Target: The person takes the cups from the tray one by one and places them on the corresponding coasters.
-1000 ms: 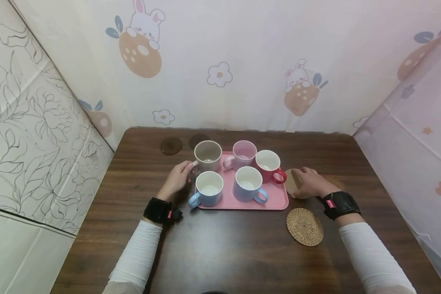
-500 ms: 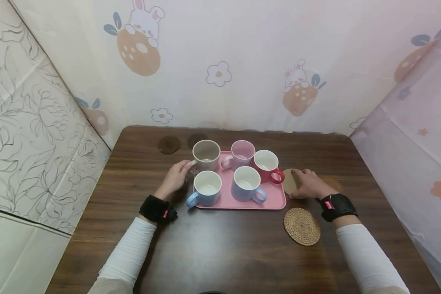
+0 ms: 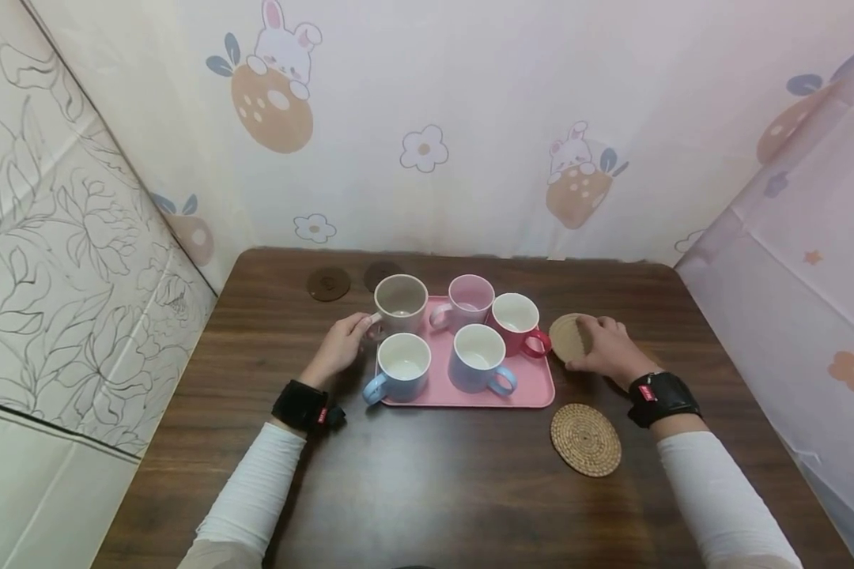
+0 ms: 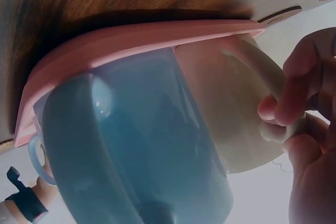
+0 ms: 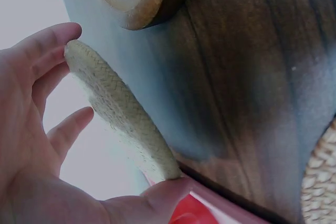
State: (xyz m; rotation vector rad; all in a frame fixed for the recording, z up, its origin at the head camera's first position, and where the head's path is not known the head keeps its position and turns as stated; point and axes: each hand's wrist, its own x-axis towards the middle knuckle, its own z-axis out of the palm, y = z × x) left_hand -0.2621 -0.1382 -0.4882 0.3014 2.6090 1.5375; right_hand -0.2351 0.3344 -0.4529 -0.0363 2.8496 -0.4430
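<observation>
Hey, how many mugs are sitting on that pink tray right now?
5. Back row: beige mug at left, its handle pinched by the left hand, pink mug in the middle, red mug at right. Front row: blue mug at left, lavender mug beside it. None seems hidden.

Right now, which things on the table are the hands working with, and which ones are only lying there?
In hand:
left hand holds the handle of the beige mug
right hand holds a woven coaster tilted up

Lying about:
second woven coaster
two dark coasters
pink tray
the other four mugs
</observation>
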